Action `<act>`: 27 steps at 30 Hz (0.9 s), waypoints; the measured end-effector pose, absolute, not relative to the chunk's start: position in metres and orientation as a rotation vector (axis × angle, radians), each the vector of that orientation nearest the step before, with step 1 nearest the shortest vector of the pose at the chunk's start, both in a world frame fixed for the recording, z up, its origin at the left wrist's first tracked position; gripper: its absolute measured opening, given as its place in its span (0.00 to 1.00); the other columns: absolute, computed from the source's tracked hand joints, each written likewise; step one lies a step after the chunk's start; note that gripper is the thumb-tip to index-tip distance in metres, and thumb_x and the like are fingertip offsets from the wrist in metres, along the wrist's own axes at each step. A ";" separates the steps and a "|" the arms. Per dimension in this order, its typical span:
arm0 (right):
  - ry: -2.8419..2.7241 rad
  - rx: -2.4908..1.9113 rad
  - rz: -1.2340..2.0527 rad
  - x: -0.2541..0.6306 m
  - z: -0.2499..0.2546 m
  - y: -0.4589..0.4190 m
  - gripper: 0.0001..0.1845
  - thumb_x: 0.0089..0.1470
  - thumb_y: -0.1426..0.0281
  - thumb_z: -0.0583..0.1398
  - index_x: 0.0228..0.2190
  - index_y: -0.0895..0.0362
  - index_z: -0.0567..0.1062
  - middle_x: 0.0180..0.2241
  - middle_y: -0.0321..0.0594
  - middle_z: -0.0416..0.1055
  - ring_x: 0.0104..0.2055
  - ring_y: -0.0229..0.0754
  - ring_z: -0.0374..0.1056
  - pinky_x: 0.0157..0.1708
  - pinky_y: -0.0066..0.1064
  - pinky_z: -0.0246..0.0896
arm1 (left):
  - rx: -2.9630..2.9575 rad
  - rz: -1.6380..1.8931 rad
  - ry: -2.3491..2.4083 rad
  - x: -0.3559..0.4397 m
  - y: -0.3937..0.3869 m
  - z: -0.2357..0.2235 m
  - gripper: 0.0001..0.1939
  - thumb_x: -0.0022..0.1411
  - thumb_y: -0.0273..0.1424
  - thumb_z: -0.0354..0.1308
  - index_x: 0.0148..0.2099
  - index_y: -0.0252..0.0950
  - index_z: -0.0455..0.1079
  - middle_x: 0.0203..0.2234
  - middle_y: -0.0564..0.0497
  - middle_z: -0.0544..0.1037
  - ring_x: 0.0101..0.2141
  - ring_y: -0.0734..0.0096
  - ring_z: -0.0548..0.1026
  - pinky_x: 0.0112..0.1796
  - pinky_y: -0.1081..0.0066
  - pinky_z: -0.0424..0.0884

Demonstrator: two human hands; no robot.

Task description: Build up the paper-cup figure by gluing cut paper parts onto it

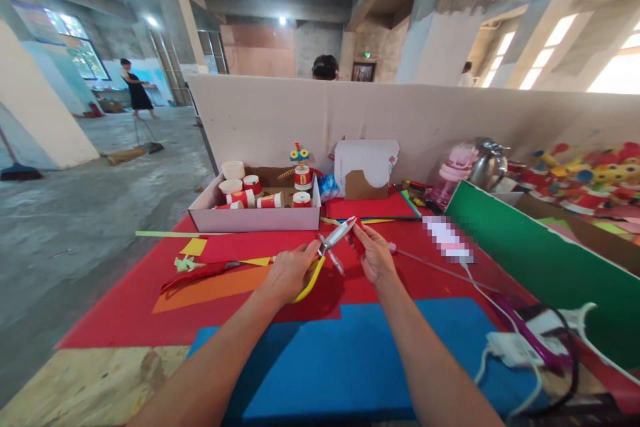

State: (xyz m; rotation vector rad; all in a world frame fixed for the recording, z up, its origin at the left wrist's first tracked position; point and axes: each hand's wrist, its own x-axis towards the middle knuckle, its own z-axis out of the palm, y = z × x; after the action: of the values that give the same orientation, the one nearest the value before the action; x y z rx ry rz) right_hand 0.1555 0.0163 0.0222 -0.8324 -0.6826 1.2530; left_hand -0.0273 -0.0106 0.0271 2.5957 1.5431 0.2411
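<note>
My left hand (291,272) is closed on a pair of scissors (338,235) with yellow handles. The blades stand apart, one pointing up and right, the other lower. Near the tip of the upper blade, my right hand (374,253) has its thumb and fingers pinched together; what they hold, if anything, is hard to make out against the red. Below both hands lie red sheets (320,310) and a blue sheet (340,360). Left of my left hand are an orange strip (210,290), a red-handled tool (197,275) and crumpled pale green paper (188,263).
A shallow box (255,219) holds several paper cups and a cup figure (302,177) with a spring neck. At right stand a green panel (540,267), a pink bottle (457,167), a metal jug (490,163) and a white charger (513,349) with cables. A partition (400,107) rises behind.
</note>
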 end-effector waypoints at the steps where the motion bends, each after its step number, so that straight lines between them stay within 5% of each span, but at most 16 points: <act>1: -0.688 -0.836 1.248 0.156 0.022 0.017 0.15 0.27 0.63 0.73 0.21 0.55 0.79 0.22 0.32 0.75 0.24 0.32 0.66 0.27 0.24 0.63 | 2.595 0.236 1.544 -0.027 -0.010 0.027 0.14 0.66 0.32 0.41 0.53 0.39 0.55 0.40 0.44 0.75 0.36 0.57 0.77 0.32 0.68 0.67; 27: -0.764 -0.899 1.296 0.166 0.027 0.014 0.20 0.24 0.62 0.74 0.23 0.56 0.79 0.22 0.31 0.74 0.24 0.30 0.66 0.28 0.21 0.63 | 2.623 0.175 1.544 -0.034 -0.010 0.037 0.13 0.67 0.32 0.41 0.52 0.38 0.57 0.36 0.43 0.76 0.35 0.57 0.77 0.32 0.69 0.67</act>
State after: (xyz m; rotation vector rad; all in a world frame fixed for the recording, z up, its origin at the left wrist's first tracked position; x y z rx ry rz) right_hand 0.1656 0.0142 0.0275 -0.8990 -0.7644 1.2961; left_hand -0.0336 -0.0096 0.0365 2.6235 1.5437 0.1748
